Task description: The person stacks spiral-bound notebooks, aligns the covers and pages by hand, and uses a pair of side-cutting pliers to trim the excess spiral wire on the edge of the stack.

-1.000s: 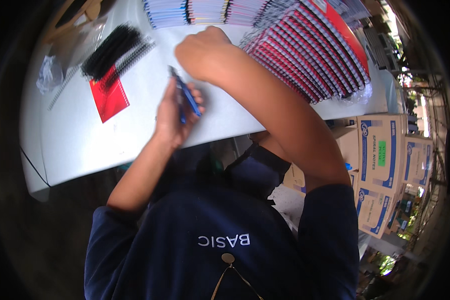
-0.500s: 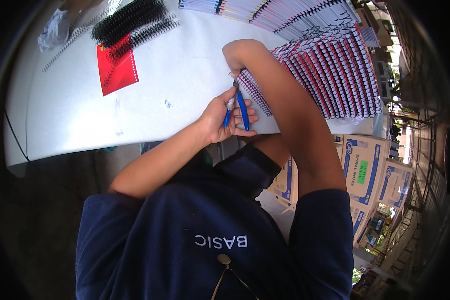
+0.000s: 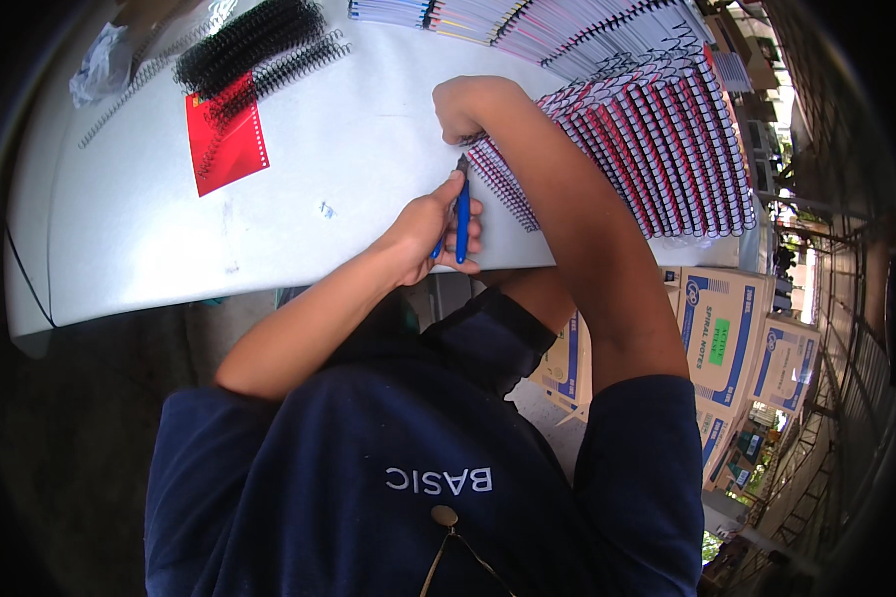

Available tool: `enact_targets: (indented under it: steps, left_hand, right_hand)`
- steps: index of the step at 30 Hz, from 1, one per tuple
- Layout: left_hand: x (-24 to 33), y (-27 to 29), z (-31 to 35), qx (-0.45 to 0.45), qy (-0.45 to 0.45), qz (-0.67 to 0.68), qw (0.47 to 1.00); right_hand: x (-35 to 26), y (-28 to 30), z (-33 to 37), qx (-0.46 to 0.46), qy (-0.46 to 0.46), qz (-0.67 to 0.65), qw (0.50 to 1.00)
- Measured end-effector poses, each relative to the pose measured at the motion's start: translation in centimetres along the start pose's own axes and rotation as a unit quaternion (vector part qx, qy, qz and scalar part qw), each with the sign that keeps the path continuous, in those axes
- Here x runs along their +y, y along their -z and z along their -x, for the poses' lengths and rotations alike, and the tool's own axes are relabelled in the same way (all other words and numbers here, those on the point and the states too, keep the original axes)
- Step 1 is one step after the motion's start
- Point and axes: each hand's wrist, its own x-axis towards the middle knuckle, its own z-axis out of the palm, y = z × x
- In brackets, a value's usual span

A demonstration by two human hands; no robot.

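My left hand [image 3: 428,234] is wrapped round a pair of cutting pliers [image 3: 463,221] with blue handles, their small metal jaws pointing away from me. Those jaws are close to the corner of a row of spiral notebooks [image 3: 498,184], just below my right hand [image 3: 466,107]. That hand is bent over at the wrist with its fingers curled down by the end of the notebook spirals. What its fingertips hold, if anything, is hidden behind the hand. My right forearm crosses in front of the notebooks.
Tall piles of spiral-bound notebooks [image 3: 657,149] fill the right side of the white table [image 3: 319,249]. Loose black plastic coils [image 3: 249,45] lie at the far left, partly over a red punched cover [image 3: 231,149]. A crumpled plastic bag [image 3: 102,65] is beside them. Cardboard boxes [image 3: 717,338] stand below the table's right end.
My left hand has shifted slightly left, and its fingers have closed further round the pliers, bringing the handles nearer together. My right hand has moved a little to the left.
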Motion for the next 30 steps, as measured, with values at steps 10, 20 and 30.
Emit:
enact_targets:
  steps: [10, 20, 30]
  left_hand:
    - [1.0, 0.7, 0.1, -0.039, 0.032, 0.003, 0.999]
    - [1.5, 0.8, -0.1, 0.014, 0.011, -0.071, 0.997]
    - [2.3, 1.6, -0.2, -0.029, 0.001, -0.085, 0.996]
  right_hand:
    - [-0.1, 1.4, 1.0, -0.042, -0.008, -0.078, 0.996]
    - [0.1, 1.7, 0.6, -0.041, 0.003, -0.062, 0.997]
    - [-0.3, 2.0, 1.1, -0.029, 0.005, -0.063, 0.998]
